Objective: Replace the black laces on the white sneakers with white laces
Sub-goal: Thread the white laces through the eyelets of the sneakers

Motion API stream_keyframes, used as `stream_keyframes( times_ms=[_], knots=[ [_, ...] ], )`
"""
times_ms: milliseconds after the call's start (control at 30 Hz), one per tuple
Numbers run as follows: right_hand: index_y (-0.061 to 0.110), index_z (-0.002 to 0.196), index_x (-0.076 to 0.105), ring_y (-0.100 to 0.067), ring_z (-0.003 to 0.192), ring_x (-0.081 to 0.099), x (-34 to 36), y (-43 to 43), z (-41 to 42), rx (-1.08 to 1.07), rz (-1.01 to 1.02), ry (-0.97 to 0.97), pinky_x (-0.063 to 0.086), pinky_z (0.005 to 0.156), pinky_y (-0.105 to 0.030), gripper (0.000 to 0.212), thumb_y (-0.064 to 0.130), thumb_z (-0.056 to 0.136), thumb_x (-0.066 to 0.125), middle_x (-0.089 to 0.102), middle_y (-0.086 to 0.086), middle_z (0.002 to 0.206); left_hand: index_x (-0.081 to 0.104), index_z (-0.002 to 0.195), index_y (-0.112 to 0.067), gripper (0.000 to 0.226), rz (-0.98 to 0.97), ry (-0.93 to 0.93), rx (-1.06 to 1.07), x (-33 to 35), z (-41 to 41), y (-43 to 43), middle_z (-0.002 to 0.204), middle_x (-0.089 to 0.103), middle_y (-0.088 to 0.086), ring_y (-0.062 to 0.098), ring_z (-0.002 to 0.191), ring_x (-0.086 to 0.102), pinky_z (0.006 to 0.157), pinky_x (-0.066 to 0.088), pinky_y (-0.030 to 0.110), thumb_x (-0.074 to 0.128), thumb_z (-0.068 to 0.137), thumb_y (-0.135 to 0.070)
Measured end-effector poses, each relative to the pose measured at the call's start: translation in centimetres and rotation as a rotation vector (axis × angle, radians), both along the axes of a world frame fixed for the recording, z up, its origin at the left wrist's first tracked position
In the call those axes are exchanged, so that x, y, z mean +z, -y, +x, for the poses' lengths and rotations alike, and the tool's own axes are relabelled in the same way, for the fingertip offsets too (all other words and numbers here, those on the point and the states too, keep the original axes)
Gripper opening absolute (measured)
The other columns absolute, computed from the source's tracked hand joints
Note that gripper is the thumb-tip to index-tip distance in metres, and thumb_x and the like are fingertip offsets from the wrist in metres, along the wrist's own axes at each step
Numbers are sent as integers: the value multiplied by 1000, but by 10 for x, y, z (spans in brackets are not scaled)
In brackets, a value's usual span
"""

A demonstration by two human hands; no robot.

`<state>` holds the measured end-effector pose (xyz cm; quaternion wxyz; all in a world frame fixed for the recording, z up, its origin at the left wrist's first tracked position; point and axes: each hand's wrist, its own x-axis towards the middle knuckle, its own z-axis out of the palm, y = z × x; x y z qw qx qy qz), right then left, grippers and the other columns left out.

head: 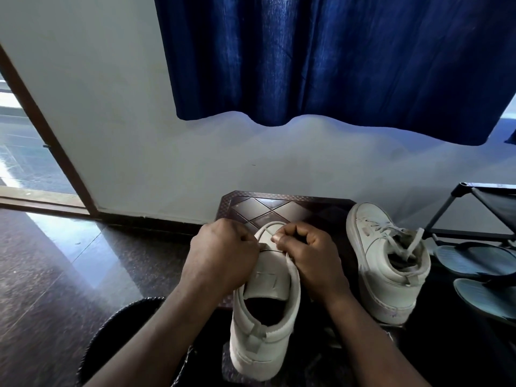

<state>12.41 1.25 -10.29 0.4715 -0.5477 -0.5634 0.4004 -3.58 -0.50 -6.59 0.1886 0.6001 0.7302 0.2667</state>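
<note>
Sneaker: white leather sneaker (265,339), heel toward me, on a dark brown diamond-patterned board (282,205).
Lace: white flat lace (269,233) crossing its forefoot.
Right grip: my right hand (310,255) pinches the lace.
Left grip: my left hand (223,255) curls at the eyelet edge; I cannot tell its hold.
Neighbour: second white sneaker (382,275), white-laced, just right.

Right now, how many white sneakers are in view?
2. One white low-top sneaker at centre, tongue bare; a second white sneaker upright to its right, white-laced. No others visible.
</note>
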Motion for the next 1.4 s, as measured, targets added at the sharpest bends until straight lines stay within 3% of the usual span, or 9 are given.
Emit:
stream_keyframes(
  times_ms=[200, 367, 500, 633, 767, 900, 1033, 1200, 1400],
  knots=[
    [16, 63, 69, -11, 84, 67, -1, -3, 0, -22, -25, 90, 54, 83, -38, 16, 32, 63, 69, 70, 4, 87, 78, 74, -27, 9, -71, 228, 49, -4, -5, -2, 73, 73, -7, 19, 78, 69, 67, 55, 31, 73, 81, -30],
    [16, 58, 67, -7, 84, 64, -4, -6, 0, -9, 1, 140, 49, 79, -28, 16, 20, 69, 78, 67, 6, 88, 79, 73, -24, 9, -75, 366, 41, -3, -5, 1, 58, 67, -9, 14, 54, 56, 57, 46, 29, 78, 82, -26],
    [21, 57, 64, -12, 89, 63, -5, -6, -4, -36, 38, 245, 49, 87, -33, 16, 36, 62, 69, 64, 7, 91, 79, 71, -34, 14, -64, 391, 36, -2, -4, 3, 70, 75, -7, 17, 73, 72, 70, 56, 36, 78, 81, -24],
    [20, 60, 66, -13, 94, 62, -7, -7, -5, -7, 40, 229, 48, 97, -43, 16, 36, 62, 66, 64, 9, 91, 79, 70, -36, 16, -63, 403, 30, -3, -5, 2, 69, 75, -10, 12, 70, 68, 67, 52, 30, 78, 80, -24],
    [22, 63, 73, -7, 95, 63, -9, -8, -1, 41, 21, 125, 49, 91, -29, 10, 27, 69, 78, 64, 7, 95, 79, 70, -34, 14, -69, 425, 39, -3, -5, 1, 70, 75, -7, 10, 68, 66, 64, 48, 26, 79, 80, -23],
    [26, 59, 74, -6, 97, 65, -11, -9, 1, 64, 4, 27, 48, 85, -20, 28, 7, 78, 82, 65, 8, 98, 79, 69, -32, 18, -79, 467, 44, -4, -7, -1, 66, 74, -2, 5, 50, 53, 48, 38, 19, 78, 80, -18],
    [21, 62, 70, -3, 85, 64, -12, -8, -4, -20, 40, 60, 46, 76, -14, 23, 8, 78, 79, 65, 9, 92, 80, 69, -32, 17, -76, 500, 32, -6, -8, -2, 73, 77, 1, 12, 66, 64, 65, 44, 27, 78, 79, -17],
    [21, 60, 64, -4, 78, 61, -11, -6, -7, -77, 89, 119, 40, 68, -7, 27, 7, 78, 77, 62, 11, 83, 80, 70, -32, 18, -63, 521, 24, -9, -9, -1, 75, 77, 4, 11, 61, 58, 63, 43, 27, 79, 80, -17],
    [31, 65, 71, -1, 86, 59, -13, -10, -1, 41, 92, 175, 44, 76, -13, 25, 16, 78, 84, 63, 8, 97, 81, 72, -20, 8, -107, 622, 23, -11, -14, -6, 66, 70, 3, 15, 58, 59, 62, 49, 29, 78, 80, -22]
  ],
)
